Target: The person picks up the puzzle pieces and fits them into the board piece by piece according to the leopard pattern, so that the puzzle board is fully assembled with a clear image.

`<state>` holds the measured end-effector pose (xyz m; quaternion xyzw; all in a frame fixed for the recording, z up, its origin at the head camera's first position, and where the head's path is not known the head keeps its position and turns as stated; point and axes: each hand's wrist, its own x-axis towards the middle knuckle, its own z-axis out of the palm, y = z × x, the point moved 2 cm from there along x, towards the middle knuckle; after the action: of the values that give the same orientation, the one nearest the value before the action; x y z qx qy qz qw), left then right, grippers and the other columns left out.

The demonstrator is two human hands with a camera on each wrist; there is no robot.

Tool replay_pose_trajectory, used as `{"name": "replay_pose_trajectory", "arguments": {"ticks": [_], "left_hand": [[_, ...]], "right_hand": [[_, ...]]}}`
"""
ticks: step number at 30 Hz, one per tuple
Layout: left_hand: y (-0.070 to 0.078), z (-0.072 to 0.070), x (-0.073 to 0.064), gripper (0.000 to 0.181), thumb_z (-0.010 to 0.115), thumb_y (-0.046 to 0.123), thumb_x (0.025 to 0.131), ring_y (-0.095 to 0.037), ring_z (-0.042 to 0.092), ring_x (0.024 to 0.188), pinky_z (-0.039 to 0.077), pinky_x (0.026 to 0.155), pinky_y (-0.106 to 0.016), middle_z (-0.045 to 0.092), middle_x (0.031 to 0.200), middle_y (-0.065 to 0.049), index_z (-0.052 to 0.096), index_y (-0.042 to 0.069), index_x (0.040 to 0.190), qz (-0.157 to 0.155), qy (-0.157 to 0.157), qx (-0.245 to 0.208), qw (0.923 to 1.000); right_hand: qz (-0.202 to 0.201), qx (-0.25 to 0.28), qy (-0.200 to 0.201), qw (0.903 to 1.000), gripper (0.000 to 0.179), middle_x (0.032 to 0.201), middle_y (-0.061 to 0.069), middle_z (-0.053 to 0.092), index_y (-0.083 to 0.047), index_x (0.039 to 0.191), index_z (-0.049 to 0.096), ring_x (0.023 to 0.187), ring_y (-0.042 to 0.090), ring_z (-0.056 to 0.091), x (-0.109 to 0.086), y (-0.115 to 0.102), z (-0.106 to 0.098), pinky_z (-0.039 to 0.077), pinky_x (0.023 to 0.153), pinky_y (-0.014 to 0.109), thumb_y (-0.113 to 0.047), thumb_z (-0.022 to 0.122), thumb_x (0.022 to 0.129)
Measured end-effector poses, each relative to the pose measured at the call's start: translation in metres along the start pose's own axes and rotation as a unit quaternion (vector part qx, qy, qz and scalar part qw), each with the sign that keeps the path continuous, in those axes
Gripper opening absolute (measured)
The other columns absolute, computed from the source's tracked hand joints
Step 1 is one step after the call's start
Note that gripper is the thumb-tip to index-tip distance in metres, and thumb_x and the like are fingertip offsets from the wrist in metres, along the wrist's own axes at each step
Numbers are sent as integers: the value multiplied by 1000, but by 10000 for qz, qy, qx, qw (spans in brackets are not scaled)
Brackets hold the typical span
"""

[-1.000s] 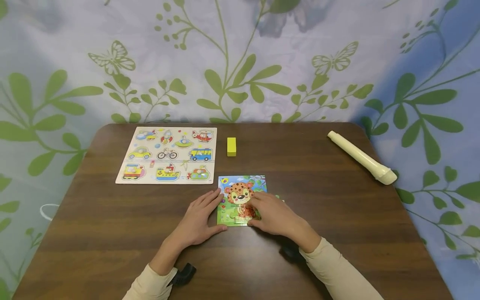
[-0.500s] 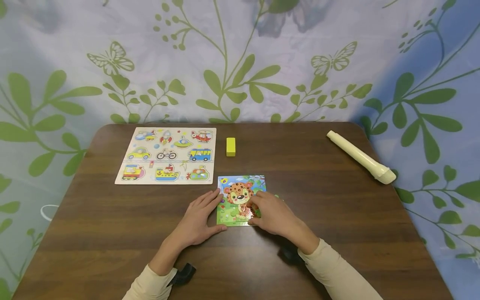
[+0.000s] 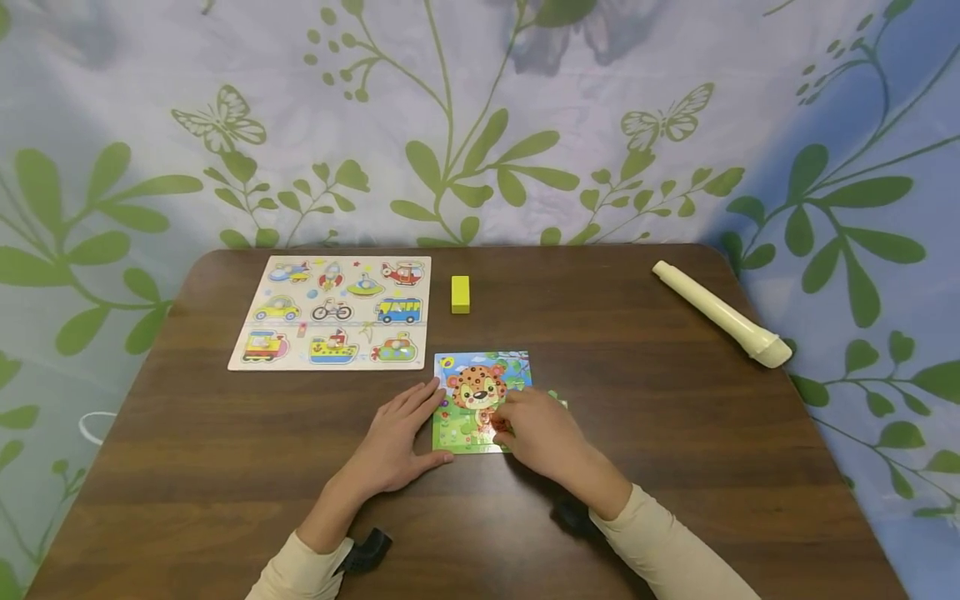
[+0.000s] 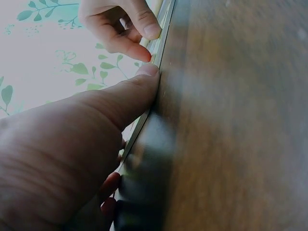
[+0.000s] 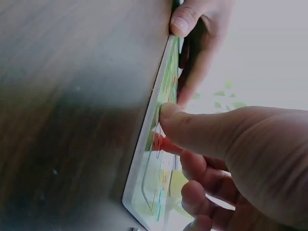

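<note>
A small leopard jigsaw puzzle (image 3: pixel 457 429) lies flat on the table in front of me, its lower right part hidden by a hand. My left hand (image 3: pixel 393 442) rests at its left side, fingers straight along the edge and thumb at the near left corner. Over the lower right of the puzzle, my right hand (image 3: pixel 543 433) bends its thumb and fingertips onto a puzzle piece (image 5: pixel 153 144) in the leopard's body. That index fingertip looks reddened in the right wrist view. A green bit of puzzle (image 3: pixel 555 396) pokes out beyond the right hand.
A wooden peg puzzle board (image 3: pixel 255 333) with vehicle pictures lies at the back left. Beside it stands a yellow block (image 3: pixel 460 295). A cream flashlight-shaped object (image 3: pixel 720 313) lies at the back right. Leaf-patterned cloth (image 3: pixel 480 125) hangs behind the brown table (image 3: pixel 637 333).
The right thumb has drawn slightly inward and up over the puzzle piece, and the piece's outline shows less distinctly. The left hand stays at the puzzle's edge.
</note>
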<state>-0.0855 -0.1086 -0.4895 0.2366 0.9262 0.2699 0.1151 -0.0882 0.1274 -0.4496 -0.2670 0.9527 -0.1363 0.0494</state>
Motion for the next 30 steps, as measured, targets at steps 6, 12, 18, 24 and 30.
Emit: {"name": "replay_pose_trajectory", "arguments": {"ticks": [6,12,18,24,30], "left_hand": [[1,-1,1,92,81,49,84,-32,28,155,29,119,-62,30,169,-4,39,15,159,26,12,8,10000],[1,1,1,92,80,50,85,-33,28,155,29,119,-63,30,169,-4,38,15,159,46,-32,6,10000],[2,0,0,92,81,49,84,-33,29,155,29,118,-63,31,168,-4,39,14,158,-14,4,-37,10000],[3,0,-1,92,80,49,85,-33,28,155,29,118,-63,31,168,-5,38,14,159,36,-49,-55,10000],[1,0,-1,92,80,50,85,-32,28,155,29,119,-62,30,169,-4,39,14,159,24,-5,5,10000]], "right_hand": [[348,778,-180,9962,40,92,-5,62,-15,117,76,83,11,54,-12,44,-19,47,70,28,-35,85,83],[933,667,-286,9930,51,91,-7,56,-14,123,74,81,10,49,-38,85,-19,45,72,29,-37,87,80],[1040,214,-214,9941,52,89,-7,55,-14,119,75,78,10,47,-44,88,-11,45,68,28,-46,86,79],[1064,-206,-347,9935,45,89,-5,59,-12,108,75,74,10,48,-46,85,-13,47,64,29,-46,85,80],[462,-283,29,9985,40,88,-6,58,-14,100,72,74,7,46,-38,75,-15,45,63,26,-46,80,77]]}}
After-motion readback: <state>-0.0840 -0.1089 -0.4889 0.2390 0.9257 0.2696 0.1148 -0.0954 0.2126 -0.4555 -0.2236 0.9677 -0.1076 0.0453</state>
